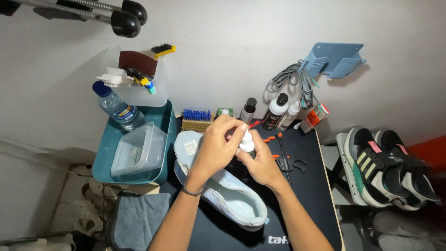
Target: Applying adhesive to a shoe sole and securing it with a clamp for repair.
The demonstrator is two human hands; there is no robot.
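Note:
My right hand (263, 163) grips a small white bottle (247, 141) upright over the black table (310, 186). My left hand (217, 145) pinches the bottle's white cap between thumb and fingers. Under both hands lies a pale blue-white shoe (227, 197) on its side, sole toward me, with a white insole (188, 148) at its far end. A thin bracelet sits on my left wrist.
A teal tub (104, 155) at the left holds a clear plastic box (139, 151) and a water bottle (116, 108). Brushes (196, 120), dark bottles (275, 111), orange-tipped tools (278, 144) stand behind. Black striped sneakers (385, 168) sit at the right. A grey cloth (137, 219) lies front left.

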